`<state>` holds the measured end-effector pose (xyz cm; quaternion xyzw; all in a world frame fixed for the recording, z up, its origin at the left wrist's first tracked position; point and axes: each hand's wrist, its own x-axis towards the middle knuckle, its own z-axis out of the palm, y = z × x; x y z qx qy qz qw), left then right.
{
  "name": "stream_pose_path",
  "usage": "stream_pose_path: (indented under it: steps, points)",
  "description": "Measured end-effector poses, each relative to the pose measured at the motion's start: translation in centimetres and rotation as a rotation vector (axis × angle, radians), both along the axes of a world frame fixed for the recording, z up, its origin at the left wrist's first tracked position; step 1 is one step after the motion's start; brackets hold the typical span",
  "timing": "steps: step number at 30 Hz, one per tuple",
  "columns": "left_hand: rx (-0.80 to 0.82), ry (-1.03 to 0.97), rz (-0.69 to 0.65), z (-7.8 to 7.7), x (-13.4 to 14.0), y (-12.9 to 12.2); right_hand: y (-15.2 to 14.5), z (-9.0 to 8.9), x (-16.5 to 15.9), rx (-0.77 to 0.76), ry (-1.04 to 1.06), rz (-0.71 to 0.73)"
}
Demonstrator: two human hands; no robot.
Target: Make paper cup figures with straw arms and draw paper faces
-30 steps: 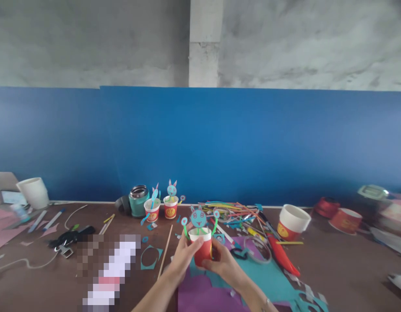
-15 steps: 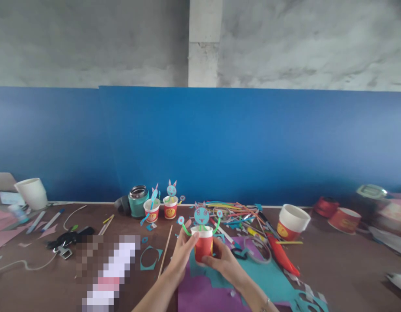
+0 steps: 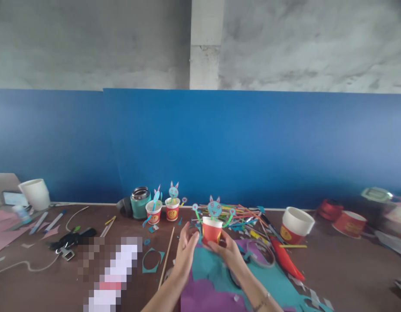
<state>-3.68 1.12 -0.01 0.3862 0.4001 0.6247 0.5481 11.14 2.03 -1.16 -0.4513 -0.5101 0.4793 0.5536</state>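
Observation:
A red and white paper cup [image 3: 212, 231] is held up over the coloured sheets by my right hand [image 3: 226, 250], whose fingers wrap its right side and base. Out of the cup rise a blue paper cat face [image 3: 214, 209] with pointed ears and two green arms tipped with heart discs. Just left of the cup, my left hand [image 3: 187, 247] is open, thumb and fingers apart, with a small gap to the cup's wall. Beneath both hands lie a teal sheet [image 3: 268, 279] and a purple sheet [image 3: 200, 295].
Two similar cat cups, one a decorated cup [image 3: 172, 211], stand beside a teal thermos [image 3: 141, 203]. Coloured sticks [image 3: 242, 213] are heaped behind my hands. To the right are a red-handled tool [image 3: 288, 260], a tape roll [image 3: 263, 253] and stacked cups [image 3: 296, 225]. A wooden stick [image 3: 167, 258] lies left.
The cup has moved up and slightly right in my right hand, turning a little. My left hand has come off it and opened. The view has shifted slightly.

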Motion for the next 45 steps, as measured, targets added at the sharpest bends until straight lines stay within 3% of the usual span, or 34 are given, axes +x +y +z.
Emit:
stream_pose_path:
  steps: [4, 8, 12, 17, 24, 35, 45]
  points:
    - [0.042, 0.079, 0.157, -0.6, -0.2, 0.3, 3.7, 0.4, -0.6, 0.03, -0.146, -0.229]
    - [0.107, 0.127, 0.2, -0.9, -0.1, 0.0, 7.4, 0.4, -2.6, 0.054, -0.152, -0.342]
    - [0.193, 0.217, 0.216, -1.1, 0.2, -0.4, 10.1, -0.3, -4.9, 0.083, -0.186, -0.339]
    - [0.252, 0.291, 0.124, -1.8, 0.6, -0.2, 12.2, -0.9, -6.3, 0.127, -0.27, -0.211]
    - [0.264, 0.264, 0.122, -3.9, 1.0, 0.9, 13.5, -1.1, -6.3, 0.095, -0.427, -0.133]
    - [0.241, 0.339, 0.12, -2.8, 0.8, 0.4, 12.8, -0.7, -6.2, 0.082, -0.605, -0.155]
    - [0.289, 0.308, 0.127, -3.7, 1.0, 0.8, 13.9, 0.5, -7.0, -0.012, -0.846, -0.234]
